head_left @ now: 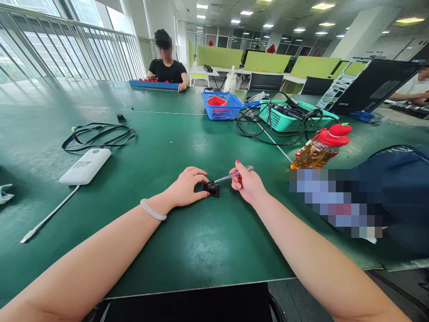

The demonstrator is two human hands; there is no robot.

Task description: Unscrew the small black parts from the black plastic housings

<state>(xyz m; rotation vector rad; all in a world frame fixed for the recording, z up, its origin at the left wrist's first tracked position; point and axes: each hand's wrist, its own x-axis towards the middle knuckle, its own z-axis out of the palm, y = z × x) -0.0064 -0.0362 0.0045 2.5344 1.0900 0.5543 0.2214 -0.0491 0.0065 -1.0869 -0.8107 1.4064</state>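
Note:
On the green table in front of me lies a small black part (214, 191) with a flat square base; its exact kind is too small to make out. My left hand (187, 187) pinches it from the left, thumb and fingers at its edges. In my right hand (247, 182) is a screwdriver (231, 176) with a clear handle, held between thumb and fingers. Its thin metal shaft points left, and the tip meets or nearly meets the top of the black part. A pale bangle (153, 210) circles my left wrist.
To the left lie a white power bank (87, 166) with a cable and a looped black cable (100, 136). Ahead stand a blue basket (223, 112) and a green basket (272, 120) with cables. A red-capped bottle (320, 150) and dark bag (402, 192) are right. A person (169, 69) sits opposite.

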